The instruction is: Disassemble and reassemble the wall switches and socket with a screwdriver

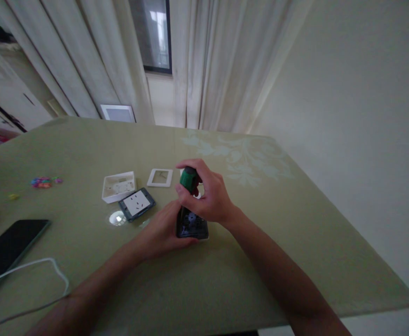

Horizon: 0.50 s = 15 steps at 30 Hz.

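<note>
My right hand (213, 193) is closed around a green-handled tool (188, 178), held roughly upright above a dark casing (193, 227); the tool's tip is hidden. My left hand (167, 226) grips the casing by its left side, thumb along the near edge, other fingers partly obscured. The casing is in front of me, over the desk (257, 233). To its left: a socket plate (137, 204) touching a white box (119, 188). Beyond: a white frame (159, 178). Far left: a phone (13, 245), crossed by a white cable (55, 263).
</note>
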Each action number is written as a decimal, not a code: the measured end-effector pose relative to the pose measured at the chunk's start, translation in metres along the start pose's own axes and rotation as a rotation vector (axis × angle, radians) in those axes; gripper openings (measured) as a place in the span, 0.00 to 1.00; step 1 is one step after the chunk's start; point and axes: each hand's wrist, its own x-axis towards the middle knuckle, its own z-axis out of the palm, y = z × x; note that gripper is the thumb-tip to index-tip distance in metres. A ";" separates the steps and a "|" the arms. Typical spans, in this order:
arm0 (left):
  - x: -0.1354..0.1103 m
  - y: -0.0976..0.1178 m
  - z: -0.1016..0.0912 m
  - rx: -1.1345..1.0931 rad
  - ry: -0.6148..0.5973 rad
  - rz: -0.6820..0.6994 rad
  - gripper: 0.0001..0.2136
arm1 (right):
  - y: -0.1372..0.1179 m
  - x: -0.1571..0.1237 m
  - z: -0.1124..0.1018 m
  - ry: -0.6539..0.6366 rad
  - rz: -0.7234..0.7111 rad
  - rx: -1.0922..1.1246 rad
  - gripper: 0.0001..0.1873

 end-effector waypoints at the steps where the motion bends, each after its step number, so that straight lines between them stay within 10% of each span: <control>1: 0.000 0.000 0.000 -0.007 0.003 0.001 0.38 | 0.000 0.001 -0.002 -0.013 -0.022 0.004 0.19; 15: 0.002 0.006 0.001 -0.137 0.033 -0.102 0.27 | -0.035 0.010 -0.036 -0.335 -0.173 -0.246 0.17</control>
